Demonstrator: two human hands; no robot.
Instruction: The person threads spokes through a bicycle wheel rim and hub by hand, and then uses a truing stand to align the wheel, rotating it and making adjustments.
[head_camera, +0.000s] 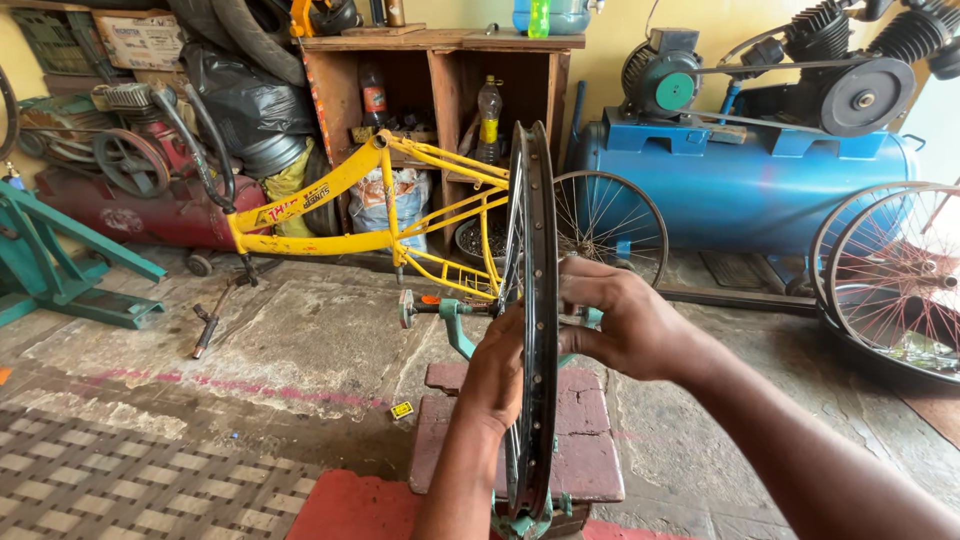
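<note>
A black bicycle wheel rim (534, 250) stands edge-on in a green truing stand (453, 322) right before me. My left hand (495, 375) rests against the rim's left side among the spokes. My right hand (625, 320) is curled at the rim's right side near the hub, fingers closed on something small that I cannot make out. The stand sits on a reddish stone block (590, 440).
A yellow bicycle frame (330, 215) leans behind the stand. A blue air compressor (740, 170) stands at the right, with spoked wheels (890, 280) beside it. A wooden shelf (440, 90) with bottles is at the back. Tools lie on the concrete floor (205, 330).
</note>
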